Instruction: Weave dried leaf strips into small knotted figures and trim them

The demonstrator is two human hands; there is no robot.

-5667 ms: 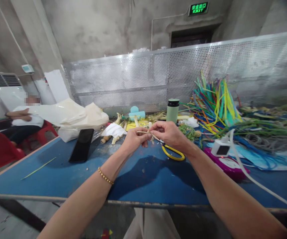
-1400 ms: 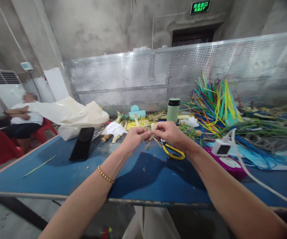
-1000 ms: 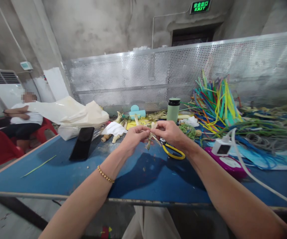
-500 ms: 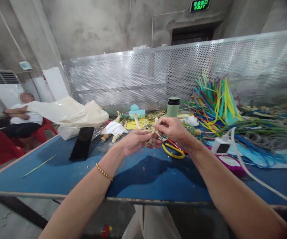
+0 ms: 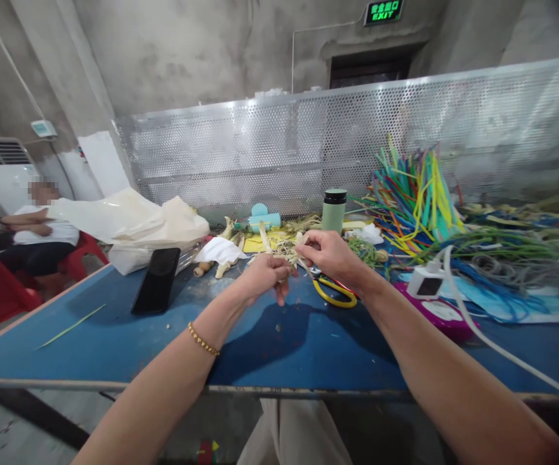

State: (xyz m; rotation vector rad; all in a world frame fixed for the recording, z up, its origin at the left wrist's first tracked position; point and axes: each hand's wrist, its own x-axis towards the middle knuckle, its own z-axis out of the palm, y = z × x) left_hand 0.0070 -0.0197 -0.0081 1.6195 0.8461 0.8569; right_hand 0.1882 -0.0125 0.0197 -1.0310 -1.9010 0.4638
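My right hand (image 5: 330,252) pinches a pale dried plant strip (image 5: 301,239) between thumb and fingertips, above the blue table. To its left, my left hand (image 5: 267,276) has its fingers curled with the tips pointing down; whatever may lie in them is hidden. A small gap separates the two hands. Just below my right hand lie scissors with yellow handles (image 5: 335,298), partly covered by it. Pale dried plant scraps (image 5: 284,244) are heaped behind my hands.
A black phone (image 5: 156,281) lies left on the blue table (image 5: 173,355). A green tumbler (image 5: 334,212) stands behind my right hand. Coloured strips (image 5: 419,200), green cords (image 5: 497,245) and a white charger (image 5: 425,283) with its cable are at right. A seated person (image 5: 44,226) is far left.
My hands have parted slightly. My left hand has moved a little left, and its fingers have curled downward off the pale strip. My right hand still pinches it.
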